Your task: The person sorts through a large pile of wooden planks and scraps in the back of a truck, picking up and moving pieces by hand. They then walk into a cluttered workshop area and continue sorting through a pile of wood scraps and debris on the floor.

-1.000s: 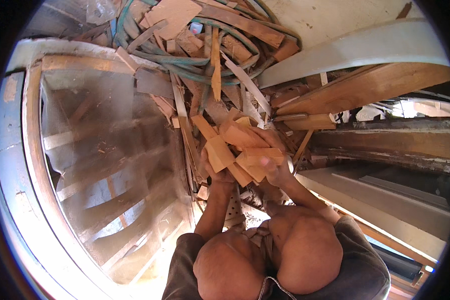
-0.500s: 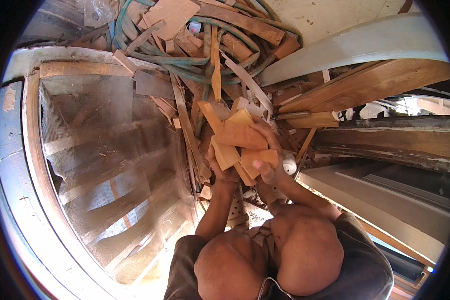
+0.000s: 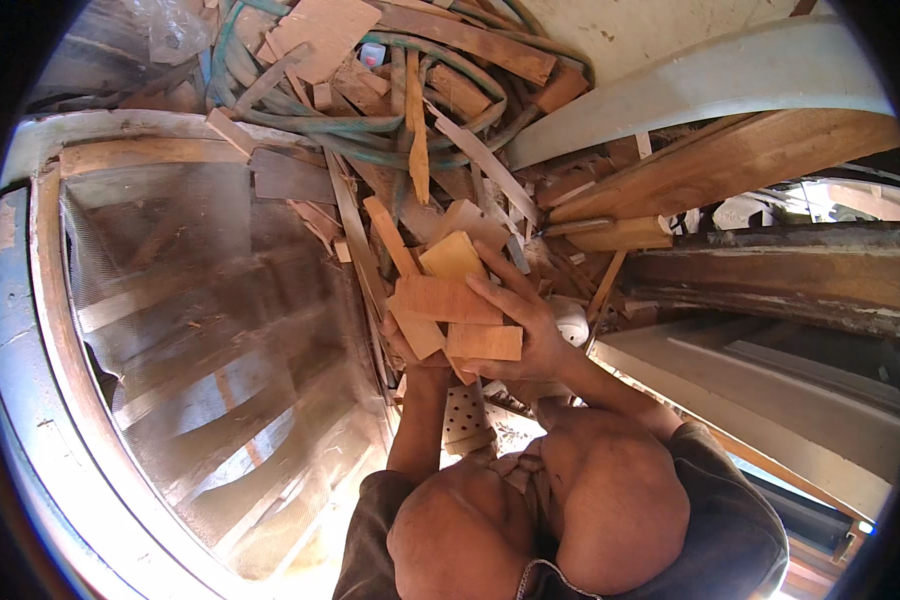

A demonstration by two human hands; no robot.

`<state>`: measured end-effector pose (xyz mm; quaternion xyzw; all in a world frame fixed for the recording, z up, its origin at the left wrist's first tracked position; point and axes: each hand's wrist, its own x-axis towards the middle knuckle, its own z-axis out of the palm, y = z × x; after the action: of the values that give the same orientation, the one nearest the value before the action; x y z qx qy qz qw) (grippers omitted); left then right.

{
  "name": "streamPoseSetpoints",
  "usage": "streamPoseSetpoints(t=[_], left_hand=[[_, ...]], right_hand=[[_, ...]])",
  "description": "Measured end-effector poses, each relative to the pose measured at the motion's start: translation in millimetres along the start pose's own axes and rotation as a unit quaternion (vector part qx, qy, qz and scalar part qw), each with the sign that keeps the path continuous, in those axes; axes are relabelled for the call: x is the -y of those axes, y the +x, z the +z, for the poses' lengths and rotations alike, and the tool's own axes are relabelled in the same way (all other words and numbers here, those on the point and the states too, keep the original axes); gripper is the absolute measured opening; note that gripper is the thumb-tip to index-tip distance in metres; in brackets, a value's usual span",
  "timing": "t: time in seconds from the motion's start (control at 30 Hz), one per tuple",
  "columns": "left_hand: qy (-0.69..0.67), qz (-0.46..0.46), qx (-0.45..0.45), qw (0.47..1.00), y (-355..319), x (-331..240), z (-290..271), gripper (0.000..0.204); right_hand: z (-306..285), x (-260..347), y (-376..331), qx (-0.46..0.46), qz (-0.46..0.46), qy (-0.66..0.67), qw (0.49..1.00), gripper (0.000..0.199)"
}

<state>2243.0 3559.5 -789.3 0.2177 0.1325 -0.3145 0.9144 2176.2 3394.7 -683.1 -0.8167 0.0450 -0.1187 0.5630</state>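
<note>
Together, both hands' fingers gripping stacked wood offcuts (image 3: 448, 300), right hand (image 3: 526, 330) on top, left hand (image 3: 398, 345) beneath, green hose (image 3: 370, 125) behind.

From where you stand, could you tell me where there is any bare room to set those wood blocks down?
Little is free. The widest open stretch is the mesh screen left of both hands, bordered by its pale frame. The pale beam on the right also shows a bare top. Ahead, the scrap pile with its green hose is crowded, right up to the wood blocks.
</note>
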Motion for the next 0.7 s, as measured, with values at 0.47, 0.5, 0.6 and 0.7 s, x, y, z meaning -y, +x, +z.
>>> streamPoseSetpoints(t=[0.47,0.5,0.6,0.7], left_hand=[[0.062,0.007,-0.051,0.997,4,-12,-25,0.077],[0.054,0.001,-0.05,0.997,5,-10,-22,0.077],[0.03,-0.016,-0.046,0.998,8,-7,-15,0.078],[0.012,-0.033,-0.036,0.999,13,-11,-10,0.08]], right_hand=[[0,28,9,0.062,0.0,-0.111,0.992,0.111],[0,26,8,0.053,-0.004,-0.112,0.992,0.11],[-3,22,3,0.041,-0.004,-0.112,0.993,0.109],[-11,20,-1,0.017,0.033,-0.138,0.99,0.103]])
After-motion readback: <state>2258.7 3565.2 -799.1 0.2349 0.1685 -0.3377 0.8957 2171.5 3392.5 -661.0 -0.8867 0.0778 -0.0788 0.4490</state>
